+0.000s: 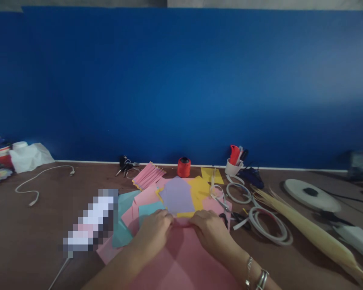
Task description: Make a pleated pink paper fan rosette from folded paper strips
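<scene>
My left hand [153,233] and my right hand [211,231] lie side by side on a large pink paper sheet [184,262]. Both have their fingers curled down, pinching the sheet's far edge. Just beyond my fingertips lies a lilac paper square [178,196] on top of yellow paper [201,190], with teal sheets [127,203] to the left. A pleated pink paper fan [148,176] lies farther back. My right wrist wears bracelets [257,276].
Red thread spool [184,167], keys [125,165], a white cup of tools [233,163], scissors [222,199], white coiled rings [270,227], a long yellow dried leaf [314,231], a white disc [311,194], a white cable [33,183] and a blurred-out object [90,221] lie on the brown table. A blue wall stands behind.
</scene>
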Motion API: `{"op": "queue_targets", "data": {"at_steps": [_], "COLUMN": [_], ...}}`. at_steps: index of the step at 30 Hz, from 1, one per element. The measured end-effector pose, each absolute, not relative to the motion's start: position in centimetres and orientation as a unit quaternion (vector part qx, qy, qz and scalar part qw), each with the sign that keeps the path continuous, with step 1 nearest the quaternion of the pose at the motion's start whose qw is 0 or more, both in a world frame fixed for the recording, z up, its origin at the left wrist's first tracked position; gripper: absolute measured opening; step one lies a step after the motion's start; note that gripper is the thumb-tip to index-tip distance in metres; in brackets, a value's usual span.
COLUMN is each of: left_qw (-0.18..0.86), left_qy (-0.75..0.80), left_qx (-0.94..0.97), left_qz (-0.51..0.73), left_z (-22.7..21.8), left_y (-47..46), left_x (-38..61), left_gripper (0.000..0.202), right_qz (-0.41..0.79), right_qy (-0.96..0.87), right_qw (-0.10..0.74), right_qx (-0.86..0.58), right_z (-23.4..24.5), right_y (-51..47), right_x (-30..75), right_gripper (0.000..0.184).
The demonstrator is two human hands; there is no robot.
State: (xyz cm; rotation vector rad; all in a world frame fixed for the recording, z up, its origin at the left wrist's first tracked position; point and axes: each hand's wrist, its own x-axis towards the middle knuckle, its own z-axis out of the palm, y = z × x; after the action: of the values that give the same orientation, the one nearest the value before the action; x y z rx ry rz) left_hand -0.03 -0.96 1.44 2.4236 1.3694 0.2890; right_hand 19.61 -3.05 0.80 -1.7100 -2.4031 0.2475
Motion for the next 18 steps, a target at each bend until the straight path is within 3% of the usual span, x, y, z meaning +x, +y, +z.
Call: {"op": "queue_targets", "data": {"at_steps": [10,18], "left_qw": [0.275,0.267], "left_qy": [0.506,0.528], "left_qx": [0.805,0.796], "left_qz": [0.140,0.128], "left_z": [2.4,2.4], "left_y": [-0.2,0.0], "left_x": [-0.7,-0.5], "left_gripper": [0.029,0.021], "right_qz": [0.178,0.179], "right_qy": [-0.774,-0.757], "right_qw": [0.207,0.237], "right_qx": [-0.572,-0.583], "right_z": [0.2,-0.5], "right_y": [-2.5,-2.1], "right_x": [20.7,20.6], "right_gripper": [0.028,0.026]}}
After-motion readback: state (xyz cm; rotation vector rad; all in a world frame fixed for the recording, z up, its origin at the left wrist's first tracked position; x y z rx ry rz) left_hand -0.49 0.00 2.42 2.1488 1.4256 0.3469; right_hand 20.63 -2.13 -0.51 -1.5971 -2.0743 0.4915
